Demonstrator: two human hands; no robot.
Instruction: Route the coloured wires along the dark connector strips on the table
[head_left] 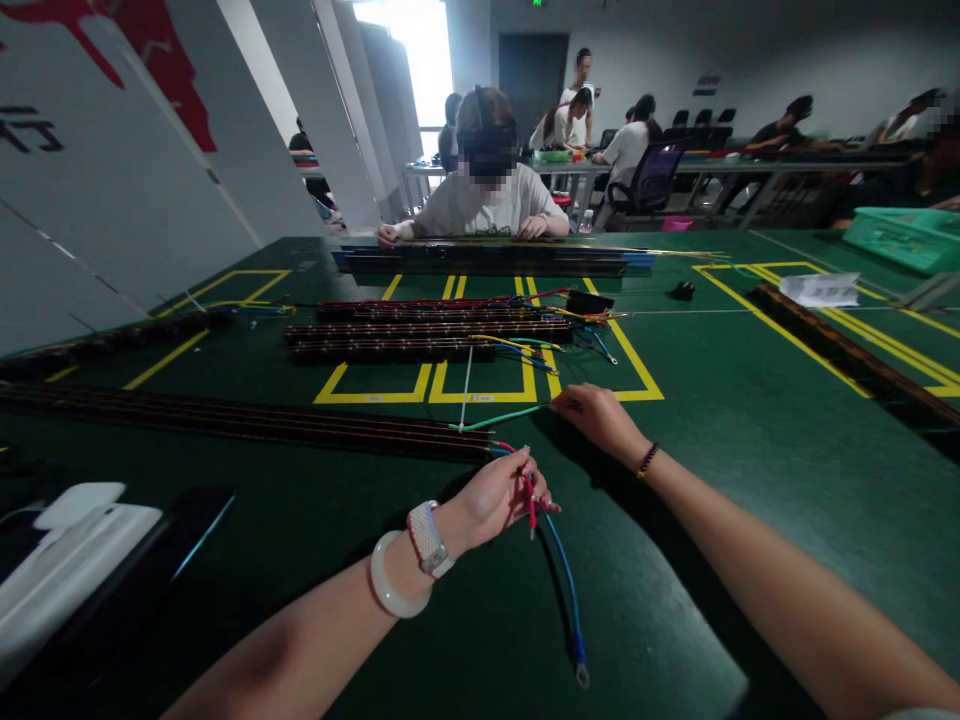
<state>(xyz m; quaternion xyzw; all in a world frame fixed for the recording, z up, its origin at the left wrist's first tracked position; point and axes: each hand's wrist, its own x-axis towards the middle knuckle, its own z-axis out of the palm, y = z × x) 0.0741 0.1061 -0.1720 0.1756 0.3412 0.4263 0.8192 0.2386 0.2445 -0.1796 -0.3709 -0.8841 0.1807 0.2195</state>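
My left hand (499, 500) is closed around a red wire (532, 505) and a blue wire (564, 570). The blue wire curves toward me and ends in a ring terminal (582, 672). Farther right, my right hand (596, 418) pinches the end of a green wire (506, 415). All these wires come from the right end of a long dark strip (300, 425) lying across the table. A white cable tie (466, 390) stands up from that end, its long tail pointing away from me.
Several wired dark strips (420, 338) lie within yellow tape outlines. Behind them, a co-worker (480, 200) sits at more strips (480, 262). A dark strip (862, 345) and green basket (904, 240) are at right. White and black objects (97, 540) stand at near left.
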